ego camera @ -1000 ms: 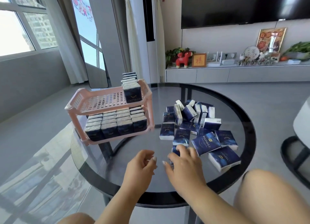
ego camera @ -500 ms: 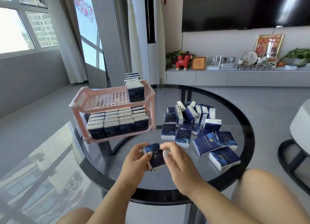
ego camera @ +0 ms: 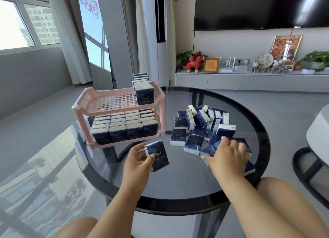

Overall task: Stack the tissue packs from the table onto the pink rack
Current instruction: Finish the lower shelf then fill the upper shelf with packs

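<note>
**Pack in the left hand, right hand on the pile**

Beyond the left fingertips: pink rack [ego camera: 117,102], lower tier packed full, one row on the upper tier, front pack reading "TWINKLE". Pinched upright in the left hand [ego camera: 137,162]: tissue pack [ego camera: 157,155], same brand. Resting curled over the loose pile [ego camera: 201,125] on the glass table [ego camera: 178,180]: right hand [ego camera: 227,157], apparently gripping a flat pack, though mostly hidden.

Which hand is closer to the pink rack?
The left hand. It holds a tissue pack just in front of the pink rack, near its lower shelf. The right hand is farther off to the right, resting on the loose packs on the table.
</note>
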Available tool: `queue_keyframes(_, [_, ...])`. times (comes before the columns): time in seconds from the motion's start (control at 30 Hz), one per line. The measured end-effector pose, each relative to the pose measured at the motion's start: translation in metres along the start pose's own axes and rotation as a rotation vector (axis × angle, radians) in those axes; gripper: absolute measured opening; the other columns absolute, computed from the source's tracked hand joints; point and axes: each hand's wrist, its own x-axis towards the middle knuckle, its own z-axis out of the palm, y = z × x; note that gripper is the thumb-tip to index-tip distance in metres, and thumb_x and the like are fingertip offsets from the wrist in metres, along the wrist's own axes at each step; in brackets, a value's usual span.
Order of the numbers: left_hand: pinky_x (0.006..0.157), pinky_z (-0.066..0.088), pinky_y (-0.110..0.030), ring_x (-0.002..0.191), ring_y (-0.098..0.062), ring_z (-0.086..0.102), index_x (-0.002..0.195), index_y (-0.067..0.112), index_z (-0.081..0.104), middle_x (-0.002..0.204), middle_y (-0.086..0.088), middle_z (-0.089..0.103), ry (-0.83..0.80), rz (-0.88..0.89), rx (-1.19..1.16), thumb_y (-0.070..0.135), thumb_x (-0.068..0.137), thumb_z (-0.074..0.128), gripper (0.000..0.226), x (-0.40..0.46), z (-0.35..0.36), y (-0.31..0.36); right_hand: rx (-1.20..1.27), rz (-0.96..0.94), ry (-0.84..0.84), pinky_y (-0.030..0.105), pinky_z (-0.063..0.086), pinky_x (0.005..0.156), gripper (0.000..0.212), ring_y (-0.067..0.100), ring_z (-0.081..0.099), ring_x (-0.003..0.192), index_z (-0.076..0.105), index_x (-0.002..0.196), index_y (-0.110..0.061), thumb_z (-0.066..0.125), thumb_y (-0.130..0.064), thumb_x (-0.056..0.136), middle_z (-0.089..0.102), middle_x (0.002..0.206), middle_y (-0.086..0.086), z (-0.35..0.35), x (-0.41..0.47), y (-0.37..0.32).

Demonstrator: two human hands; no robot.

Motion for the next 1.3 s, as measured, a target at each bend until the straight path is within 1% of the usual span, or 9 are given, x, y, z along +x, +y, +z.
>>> queue_keyframes(0.13, [0.069, 0.055, -0.025, 0.09, -0.018, 0.071, 0.116, 0.014, 0.058, 0.102, -0.004, 0.073, -0.009, -0.002, -0.013, 0.007, 0.09, 0.066, 0.028, 0.006, -0.005, -0.001, 0.212, -0.117, -0.04, 0.032, 0.036, 0.09, 0.06, 0.028, 0.043, 0.107, 0.054, 0.12, -0.012, 0.08, -0.034, 0.071, 0.051, 0.111, 0.01, -0.002, 0.001, -0.004])
queue_keyframes(0.27, [0.067, 0.052, -0.021, 0.09, -0.016, 0.072, 0.113, 0.013, 0.061, 0.1, -0.004, 0.075, -0.021, -0.031, -0.006, 0.008, 0.09, 0.066, 0.025, 0.009, -0.009, -0.004, 0.509, -0.214, -0.069, 0.027, 0.039, 0.068, 0.034, 0.024, 0.052, 0.09, 0.064, 0.1, -0.015, 0.081, -0.012, 0.07, 0.049, 0.093, 0.002, -0.006, 0.003, -0.009])
queue_keyframes(0.37, [0.055, 0.045, -0.018, 0.063, -0.004, 0.064, 0.11, 0.014, 0.062, 0.093, -0.004, 0.074, -0.057, -0.057, -0.008, 0.007, 0.091, 0.063, 0.02, 0.009, -0.011, -0.001, 0.647, -0.295, -0.19, 0.019, 0.037, 0.059, 0.032, 0.01, 0.048, 0.072, 0.063, 0.096, -0.023, 0.08, -0.013, 0.071, 0.047, 0.083, -0.006, -0.011, 0.001, -0.018])
queue_keyframes(0.6, [0.054, 0.039, -0.025, 0.055, -0.007, 0.05, 0.105, 0.02, 0.062, 0.083, 0.002, 0.072, -0.216, -0.069, 0.036, 0.007, 0.095, 0.057, 0.017, 0.005, -0.014, 0.008, 0.768, -0.597, -0.341, 0.004, 0.035, 0.075, 0.041, -0.003, 0.05, 0.086, 0.063, 0.103, -0.028, 0.081, -0.012, 0.069, 0.046, 0.09, -0.016, -0.009, -0.021, -0.049])
queue_keyframes(0.8, [0.063, 0.05, -0.017, 0.071, -0.004, 0.066, 0.115, 0.015, 0.057, 0.098, -0.003, 0.072, -0.383, -0.04, 0.023, -0.001, 0.079, 0.076, 0.044, 0.0, -0.015, 0.012, 0.823, -0.719, -0.237, 0.005, 0.035, 0.076, 0.042, -0.009, 0.046, 0.086, 0.064, 0.104, -0.02, 0.08, -0.006, 0.068, 0.042, 0.09, -0.021, -0.001, -0.03, -0.056])
queue_keyframes(0.93, [0.057, 0.045, -0.014, 0.055, 0.002, 0.051, 0.114, 0.017, 0.058, 0.091, 0.002, 0.07, -0.283, 0.046, 0.138, -0.002, 0.075, 0.079, 0.048, 0.001, -0.014, 0.01, 0.907, -0.714, -0.144, 0.008, 0.038, 0.079, 0.042, -0.005, 0.049, 0.093, 0.06, 0.107, -0.022, 0.073, -0.003, 0.072, 0.05, 0.102, -0.015, 0.007, -0.032, -0.052])
queue_keyframes(1.1, [0.053, 0.044, -0.01, 0.052, 0.006, 0.055, 0.112, 0.019, 0.057, 0.09, 0.006, 0.067, -0.135, 0.095, 0.191, 0.001, 0.075, 0.079, 0.047, 0.005, -0.018, 0.012, 0.543, -0.458, 0.02, 0.03, 0.034, 0.103, 0.047, 0.018, 0.041, 0.117, 0.052, 0.126, -0.012, 0.068, -0.018, 0.082, 0.054, 0.123, 0.003, 0.019, -0.008, -0.043])
queue_keyframes(1.2, [0.052, 0.043, -0.011, 0.051, 0.003, 0.052, 0.115, 0.019, 0.056, 0.09, 0.007, 0.068, -0.143, 0.058, 0.227, 0.006, 0.076, 0.08, 0.048, 0.008, -0.019, 0.007, 0.228, -0.327, -0.168, 0.034, 0.024, 0.108, 0.066, 0.028, 0.029, 0.126, 0.032, 0.143, -0.013, 0.055, -0.045, 0.089, 0.04, 0.14, 0.007, 0.03, 0.006, -0.039])
queue_keyframes(1.3, [0.051, 0.042, -0.012, 0.051, 0.001, 0.049, 0.115, 0.023, 0.056, 0.082, 0.01, 0.067, -0.167, 0.048, 0.276, 0.011, 0.077, 0.08, 0.047, 0.01, -0.017, 0.002, 0.118, -0.325, -0.259, 0.038, 0.026, 0.107, 0.061, 0.029, 0.021, 0.131, 0.031, 0.144, -0.03, 0.043, -0.057, 0.09, 0.028, 0.149, 0.003, 0.039, 0.001, -0.042])
